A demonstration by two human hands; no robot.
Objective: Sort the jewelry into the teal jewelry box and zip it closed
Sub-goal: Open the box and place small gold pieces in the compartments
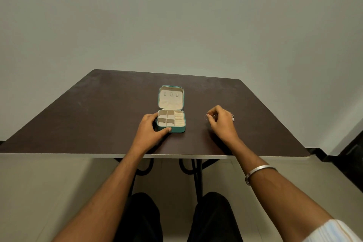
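Inspection found the teal jewelry box lying open near the middle of the dark table, lid laid flat on the far side, tray toward the person. Every compartment of the cream tray appeared empty, as did the hooks and pocket inside the lid; sorting was judged to be at its start.

The left hand was closed around the tray's near left corner, thumb along the front wall, fingers on the left side, steadying it. The right hand was well to the right of the box, fingertips pinched on a thin ring-like piece; its exact form was too small to make out. More silvery jewelry showed just behind that hand, partly hidden by it.

Risks noted: the pinched piece was slight and could slip from the fingertips during the carry and roll off on the smooth top. A chain lifted along with it could snag or tangle. If pieces were left proud of the tray, the zipper would likely catch on closing.

Nothing lay between the right hand and the box, so the path across was unobstructed. A metal bangle sat on the right forearm, clear of the work. A plain wall stood beyond the table.
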